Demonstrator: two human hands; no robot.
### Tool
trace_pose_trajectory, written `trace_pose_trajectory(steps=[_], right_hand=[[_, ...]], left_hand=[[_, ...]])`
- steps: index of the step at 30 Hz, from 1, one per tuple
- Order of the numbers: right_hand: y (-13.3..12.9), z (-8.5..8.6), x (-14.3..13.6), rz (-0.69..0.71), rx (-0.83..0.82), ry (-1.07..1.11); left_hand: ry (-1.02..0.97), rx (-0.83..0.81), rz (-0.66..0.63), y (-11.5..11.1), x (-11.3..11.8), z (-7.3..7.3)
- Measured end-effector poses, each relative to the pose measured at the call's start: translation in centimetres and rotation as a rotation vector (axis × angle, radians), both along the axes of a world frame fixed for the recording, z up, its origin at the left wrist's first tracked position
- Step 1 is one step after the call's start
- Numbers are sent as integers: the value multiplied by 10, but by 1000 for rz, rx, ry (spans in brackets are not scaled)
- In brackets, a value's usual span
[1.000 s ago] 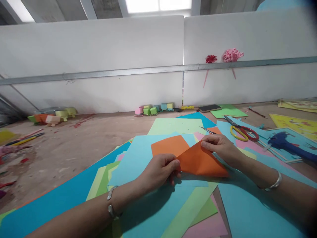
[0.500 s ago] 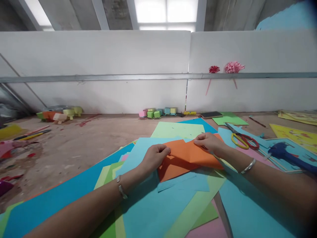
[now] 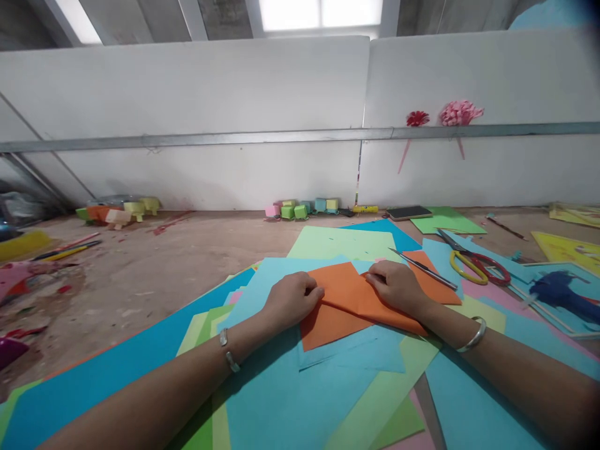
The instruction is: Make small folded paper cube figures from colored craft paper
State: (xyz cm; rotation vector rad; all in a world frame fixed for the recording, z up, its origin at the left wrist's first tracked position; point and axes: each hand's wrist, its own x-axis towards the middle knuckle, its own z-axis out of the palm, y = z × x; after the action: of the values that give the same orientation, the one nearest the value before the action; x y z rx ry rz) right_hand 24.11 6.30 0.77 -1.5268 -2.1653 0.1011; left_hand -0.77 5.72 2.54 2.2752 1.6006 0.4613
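A folded orange paper lies over light blue sheets in the middle of the table. My left hand pinches its left part between thumb and curled fingers. Its right part is under my right hand, whose fingers are closed on the paper. Right of that hand is another orange piece, with a thin pointed metal tool lying across it. Scissors with yellow and red handles rest farther right.
Small paper blocks, a dark phone-like slab and green paper lie by the white wall. A dark blue tool is at right. Pencils and paper shapes are at left.
My right hand has come down and inward, pressing the orange paper lower. The metal tool and the right orange piece now show beside it. The view has shifted slightly.
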Motion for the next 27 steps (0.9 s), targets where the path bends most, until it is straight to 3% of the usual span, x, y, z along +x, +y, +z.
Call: trace_pose_trajectory(steps=[12, 15, 18, 22, 27], right_hand=[[-8, 1, -11, 22, 116, -362], [-8, 1, -11, 18, 121, -399], [-9, 2, -12, 10, 119, -415], [-9, 3, -13, 1, 109, -425], [-9, 3, -14, -5, 97, -434]], left_hand=[[166, 9, 21, -4, 1, 5], [171, 169, -12, -3, 1, 3], [126, 428, -211, -2, 1, -4], [203, 498, -662, 1, 1, -12], [413, 547, -795, -1, 2, -8]])
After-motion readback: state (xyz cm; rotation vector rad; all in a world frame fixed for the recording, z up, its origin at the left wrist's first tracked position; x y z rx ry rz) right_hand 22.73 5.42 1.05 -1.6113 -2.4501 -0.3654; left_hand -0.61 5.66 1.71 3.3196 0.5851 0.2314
